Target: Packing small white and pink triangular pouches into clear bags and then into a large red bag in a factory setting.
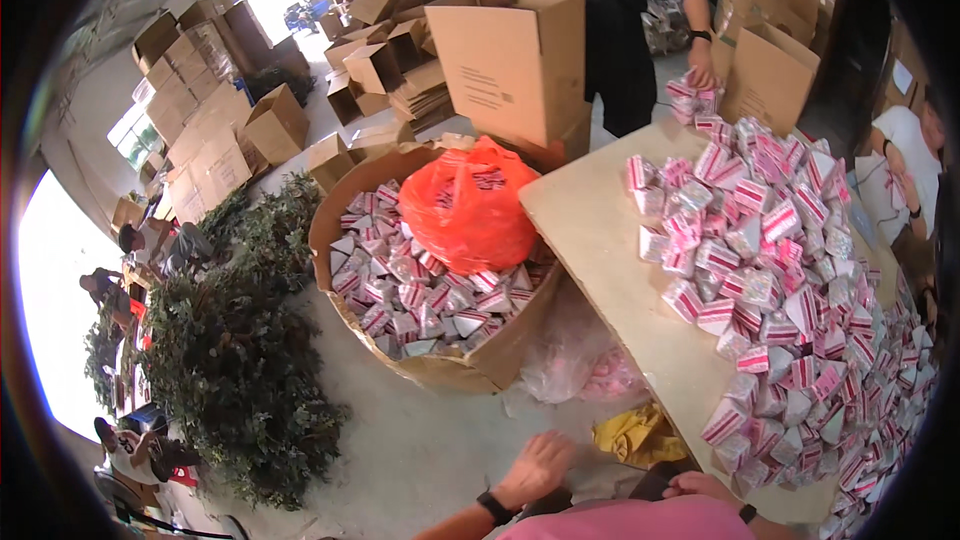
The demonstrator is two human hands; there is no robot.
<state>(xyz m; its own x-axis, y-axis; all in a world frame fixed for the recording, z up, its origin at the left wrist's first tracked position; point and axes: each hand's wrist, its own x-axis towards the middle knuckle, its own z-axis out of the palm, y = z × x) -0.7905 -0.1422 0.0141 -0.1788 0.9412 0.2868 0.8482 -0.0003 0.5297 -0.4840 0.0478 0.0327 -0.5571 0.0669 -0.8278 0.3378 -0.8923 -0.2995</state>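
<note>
Smooth grey floor [400, 455] runs through a cluttered workroom, with stiff brown cardboard cartons [385, 65] heaped at the far left and a shaggy mound of dark green leafy foliage [240, 350] on the left. On the right, a pale, flat tabletop [590, 225] bears a loose pile of small wedge-shaped packets, white with pink stripes [770, 250], glossy and sharp-cornered. Left of it, a many-sided brown cardboard bin [485, 370] holds more wedges beneath a crinkled, translucent orange-red plastic bag [468, 205]. Low between them lie filmy clear plastic [565, 360] and, nearer, a crumpled yellow plastic bag [640, 435]. Of the near hands, the left hand [540, 468] is loosely bent, left of the yellow bag; the right hand [700, 486] curls close to the tabletop's near edge. I cannot tell whether either holds anything. On the far side, a co-worker in black [620, 35] touches packets with one hand.
</note>
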